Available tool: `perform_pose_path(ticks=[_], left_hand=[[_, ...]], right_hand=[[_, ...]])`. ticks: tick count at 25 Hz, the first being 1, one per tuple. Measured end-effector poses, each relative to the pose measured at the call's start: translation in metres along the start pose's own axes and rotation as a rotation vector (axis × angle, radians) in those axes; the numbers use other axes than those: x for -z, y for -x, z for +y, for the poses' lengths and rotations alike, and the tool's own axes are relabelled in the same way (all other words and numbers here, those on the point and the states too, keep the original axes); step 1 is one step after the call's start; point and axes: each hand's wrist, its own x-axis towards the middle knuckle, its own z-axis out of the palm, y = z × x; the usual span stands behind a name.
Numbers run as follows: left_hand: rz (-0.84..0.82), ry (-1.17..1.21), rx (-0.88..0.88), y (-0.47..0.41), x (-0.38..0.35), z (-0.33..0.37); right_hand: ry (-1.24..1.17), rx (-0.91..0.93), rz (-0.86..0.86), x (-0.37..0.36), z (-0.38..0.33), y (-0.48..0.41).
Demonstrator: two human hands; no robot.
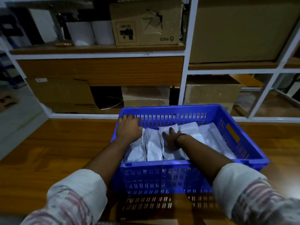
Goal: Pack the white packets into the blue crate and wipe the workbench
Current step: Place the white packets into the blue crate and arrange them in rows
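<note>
A blue slotted crate (162, 174) stands on the wooden workbench (56, 151), right of centre. Several white packets (153, 146) lie side by side inside it, filling the floor of the crate. My left hand (129, 129) reaches into the crate's far left corner, fingers curled over the far wall near the rim. My right hand (170, 140) lies flat with spread fingers on a packet in the middle of the crate. A dark band circles the right wrist. No cloth is in view.
A white-framed shelf unit rises behind the bench, holding a cardboard box (146, 23), white rolls (90, 32) and more cartons lower down. Bare bench surface stretches left of the crate and in a strip to its right.
</note>
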Motion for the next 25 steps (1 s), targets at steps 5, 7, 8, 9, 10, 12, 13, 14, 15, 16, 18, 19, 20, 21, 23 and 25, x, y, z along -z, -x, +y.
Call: perform_pose_path(ticks=[5,7,8,9,10,12,13,14,15,16,18,19,20,21,23,25], left_hand=[[-0.016,-0.011,-0.006,0.0,0.002,0.0],[-0.02,0.009,0.004,0.001,0.003,0.0],[-0.022,0.023,0.005,0.001,0.004,0.001],[-0.023,0.042,0.003,0.001,0.005,0.001],[-0.017,0.068,-0.002,0.002,0.006,0.002],[-0.01,0.131,0.006,0.002,0.008,0.0],[-0.02,0.144,0.012,0.001,0.009,-0.001],[-0.036,0.139,0.021,0.001,0.011,-0.002],[-0.052,0.116,0.036,0.002,0.012,-0.001],[-0.072,0.089,0.054,0.004,0.012,0.001],[-0.118,0.034,0.114,0.006,0.014,0.005],[-0.158,0.005,0.15,0.006,0.013,0.003],[-0.214,-0.02,0.196,0.006,0.014,0.001],[-0.276,-0.034,0.223,0.007,0.016,-0.002],[-0.335,-0.002,0.219,0.007,0.018,-0.007],[-0.297,0.05,0.196,0.011,0.02,-0.008]], right_hand=[[-0.115,0.031,0.083,0.007,0.009,0.019],[-0.085,0.044,0.139,0.009,0.014,0.025],[-0.056,0.058,0.127,0.009,0.016,0.027],[-0.033,0.07,0.098,0.007,0.017,0.028],[-0.032,0.079,0.082,0.006,0.019,0.027],[-0.082,0.099,0.144,0.01,0.019,0.027],[-0.106,0.11,0.196,0.013,0.02,0.027],[-0.122,0.12,0.246,0.015,0.021,0.03],[-0.137,0.127,0.285,0.016,0.024,0.032],[-0.15,0.129,0.306,0.016,0.028,0.035],[-0.172,0.109,0.306,0.011,0.034,0.039],[-0.172,0.097,0.302,0.007,0.034,0.038],[-0.139,0.092,0.282,0.004,0.031,0.035],[-0.08,0.101,0.244,0.001,0.026,0.03],[0.027,0.116,0.101,-0.007,0.013,0.014],[0.082,0.12,0.028,-0.011,0.005,0.006]])
